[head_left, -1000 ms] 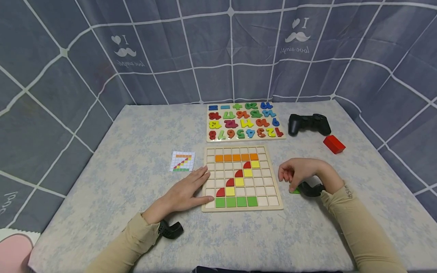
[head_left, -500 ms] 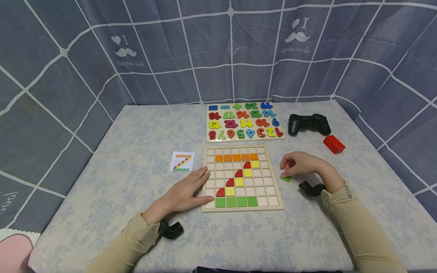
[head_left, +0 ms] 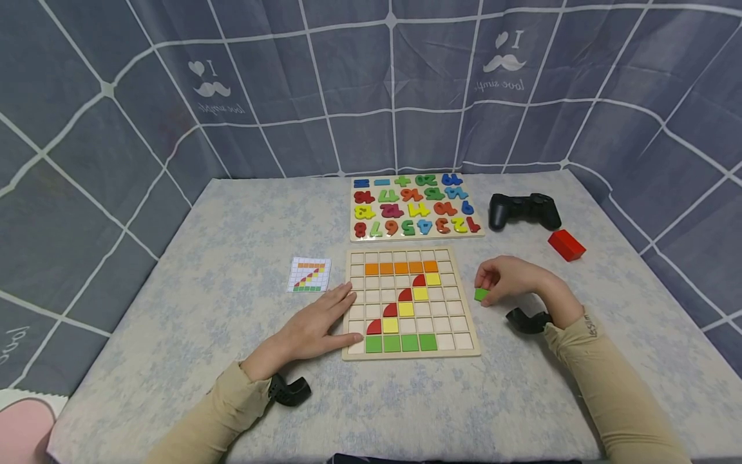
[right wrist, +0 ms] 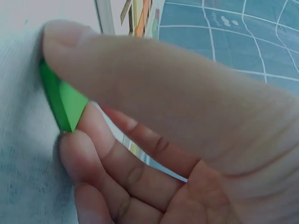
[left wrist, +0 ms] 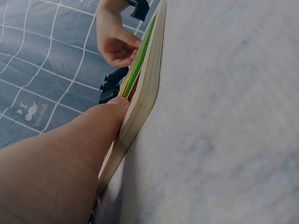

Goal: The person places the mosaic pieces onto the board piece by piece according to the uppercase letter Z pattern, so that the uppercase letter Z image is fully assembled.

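Note:
My right hand [head_left: 510, 280] pinches a green square tile [right wrist: 70, 100] between thumb and fingers, close over the cloth just right of the wooden grid board [head_left: 452, 309]. My left hand [head_left: 315, 325] lies with straight fingers over the board's left edge, thumb near its lower left corner. On the board, orange tiles [head_left: 401, 268] form a row near the top. Red quarter-round tiles [head_left: 390, 310] and yellow square tiles [head_left: 406, 310] step diagonally down to the left. Several green tiles [head_left: 409, 343] line the bottom row. In the left wrist view, the left thumb [left wrist: 105, 116] rests at the board's edge.
A small pattern card [head_left: 310, 274] lies left of the board. Behind it sits a number puzzle board [head_left: 417, 236] with colourful pieces. A black game controller [head_left: 524, 211] and a red block [head_left: 567, 245] are at the right. A grid-patterned curtain [head_left: 371, 77] surrounds the table.
My right hand has moved up and left toward the board with the green tile, which has turned in the fingers and shows more of its face. The left hand has stayed in place.

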`<state>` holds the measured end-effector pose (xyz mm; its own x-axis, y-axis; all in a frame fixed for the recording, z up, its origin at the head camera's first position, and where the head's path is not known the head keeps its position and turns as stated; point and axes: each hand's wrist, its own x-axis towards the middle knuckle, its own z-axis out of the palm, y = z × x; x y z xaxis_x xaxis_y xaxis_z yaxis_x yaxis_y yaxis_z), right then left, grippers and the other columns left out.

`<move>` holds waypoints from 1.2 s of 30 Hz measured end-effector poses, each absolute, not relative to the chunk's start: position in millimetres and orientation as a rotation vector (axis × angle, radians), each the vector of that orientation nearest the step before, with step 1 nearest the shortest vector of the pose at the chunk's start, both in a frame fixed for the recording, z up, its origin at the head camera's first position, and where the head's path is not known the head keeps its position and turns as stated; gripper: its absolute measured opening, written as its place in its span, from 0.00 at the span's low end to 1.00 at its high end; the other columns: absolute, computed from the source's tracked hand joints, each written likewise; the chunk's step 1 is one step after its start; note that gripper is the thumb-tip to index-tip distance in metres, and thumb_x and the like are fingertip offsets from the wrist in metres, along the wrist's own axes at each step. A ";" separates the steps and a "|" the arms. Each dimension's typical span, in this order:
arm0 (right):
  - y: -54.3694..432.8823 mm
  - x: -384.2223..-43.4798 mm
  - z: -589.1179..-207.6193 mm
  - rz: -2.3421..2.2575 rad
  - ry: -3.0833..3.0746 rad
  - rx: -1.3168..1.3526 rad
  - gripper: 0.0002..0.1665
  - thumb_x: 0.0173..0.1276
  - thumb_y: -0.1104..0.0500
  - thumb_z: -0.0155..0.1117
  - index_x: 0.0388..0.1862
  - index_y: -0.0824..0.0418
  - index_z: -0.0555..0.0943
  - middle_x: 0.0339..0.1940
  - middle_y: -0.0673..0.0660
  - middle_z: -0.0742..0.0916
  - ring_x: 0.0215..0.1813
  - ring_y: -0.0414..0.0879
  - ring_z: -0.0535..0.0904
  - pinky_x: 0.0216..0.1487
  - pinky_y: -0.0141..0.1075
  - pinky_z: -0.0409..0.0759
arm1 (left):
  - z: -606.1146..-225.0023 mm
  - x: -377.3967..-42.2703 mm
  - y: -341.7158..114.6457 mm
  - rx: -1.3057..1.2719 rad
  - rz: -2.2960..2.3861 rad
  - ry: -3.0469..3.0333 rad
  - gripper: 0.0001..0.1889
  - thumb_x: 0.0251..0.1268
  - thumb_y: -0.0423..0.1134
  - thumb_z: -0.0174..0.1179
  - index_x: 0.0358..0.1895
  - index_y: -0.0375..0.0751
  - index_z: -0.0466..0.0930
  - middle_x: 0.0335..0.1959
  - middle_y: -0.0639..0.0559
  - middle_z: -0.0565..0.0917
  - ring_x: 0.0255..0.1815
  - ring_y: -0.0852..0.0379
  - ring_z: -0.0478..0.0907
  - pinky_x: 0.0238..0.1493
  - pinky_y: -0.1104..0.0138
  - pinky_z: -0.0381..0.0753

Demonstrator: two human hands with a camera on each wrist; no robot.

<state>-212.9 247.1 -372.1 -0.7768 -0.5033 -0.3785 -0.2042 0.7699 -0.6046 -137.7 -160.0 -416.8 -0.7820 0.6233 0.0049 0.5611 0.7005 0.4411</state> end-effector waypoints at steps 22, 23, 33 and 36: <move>187.1 -175.2 -362.0 -0.787 2.227 -0.878 0.02 0.58 0.62 0.69 0.30 0.57 0.84 0.23 0.45 0.82 0.27 0.39 0.75 0.30 0.31 0.76 | -415.6 -137.0 -160.0 0.998 0.663 2.772 0.44 0.62 0.63 0.53 0.72 0.37 0.54 0.75 0.45 0.50 0.74 0.49 0.45 0.70 0.54 0.53; 184.7 -173.6 -362.8 -0.776 2.241 -0.891 0.02 0.58 0.62 0.70 0.29 0.57 0.84 0.23 0.44 0.82 0.26 0.38 0.75 0.30 0.31 0.76 | -415.4 -137.1 -160.1 0.996 0.662 2.769 0.44 0.62 0.63 0.53 0.73 0.37 0.53 0.75 0.45 0.50 0.74 0.49 0.45 0.71 0.54 0.53; 173.6 -166.6 -365.1 -0.655 2.293 -0.902 0.05 0.56 0.60 0.71 0.24 0.53 0.83 0.19 0.43 0.79 0.24 0.36 0.71 0.27 0.29 0.72 | -415.7 -137.7 -160.9 0.994 0.658 2.770 0.44 0.62 0.63 0.53 0.73 0.37 0.53 0.75 0.46 0.50 0.74 0.50 0.45 0.71 0.54 0.53; 175.8 -166.1 -362.3 -0.636 2.285 -0.894 0.05 0.57 0.61 0.70 0.25 0.54 0.82 0.20 0.44 0.78 0.25 0.37 0.71 0.28 0.29 0.71 | -415.9 -138.0 -160.7 0.996 0.659 2.769 0.44 0.62 0.63 0.53 0.73 0.37 0.54 0.75 0.46 0.50 0.74 0.49 0.45 0.70 0.54 0.54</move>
<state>-166.1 175.8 -362.3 -0.5949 -0.7222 -0.3528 -0.4364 0.6588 -0.6128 -138.0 -160.7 -415.9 -0.7748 0.6316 0.0283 0.5766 0.6875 0.4415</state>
